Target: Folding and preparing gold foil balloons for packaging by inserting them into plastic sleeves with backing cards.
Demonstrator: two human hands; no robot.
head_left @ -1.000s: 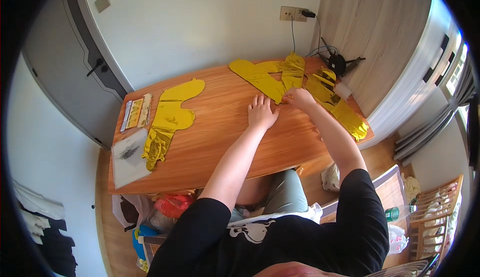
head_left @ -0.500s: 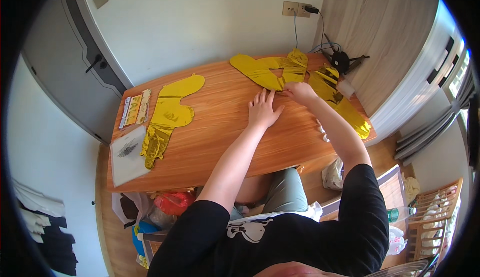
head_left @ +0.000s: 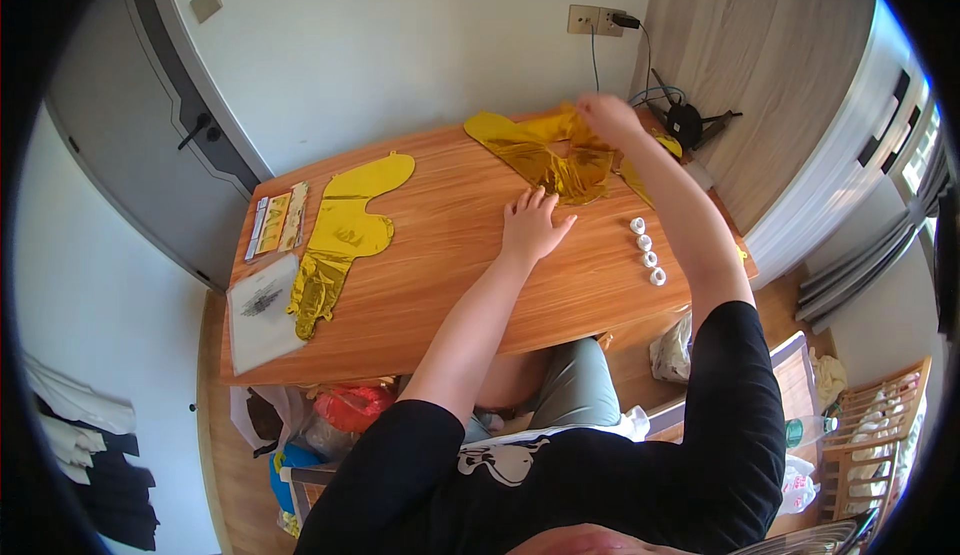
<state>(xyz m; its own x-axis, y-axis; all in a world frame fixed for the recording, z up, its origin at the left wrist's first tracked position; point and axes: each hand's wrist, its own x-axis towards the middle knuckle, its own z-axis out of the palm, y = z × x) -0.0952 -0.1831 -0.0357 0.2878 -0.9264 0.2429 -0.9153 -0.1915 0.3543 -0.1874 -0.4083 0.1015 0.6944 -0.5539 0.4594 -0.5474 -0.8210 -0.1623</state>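
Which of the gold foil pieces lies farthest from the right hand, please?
The leftmost piece, by the translucent packet; the other pieces lie near the right hand.

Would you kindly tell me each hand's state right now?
Left hand: open, at the near edge of the gold foil.
Right hand: closed, apparently pinching that gold foil.

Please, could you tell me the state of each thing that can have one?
Left gold foil, laid flat
Middle gold foil, wrinkled
Right gold foil, mostly hidden
Left grip, open
Right grip, blurred
White rolls, in a row
Door, closed
Black plug, plugged in
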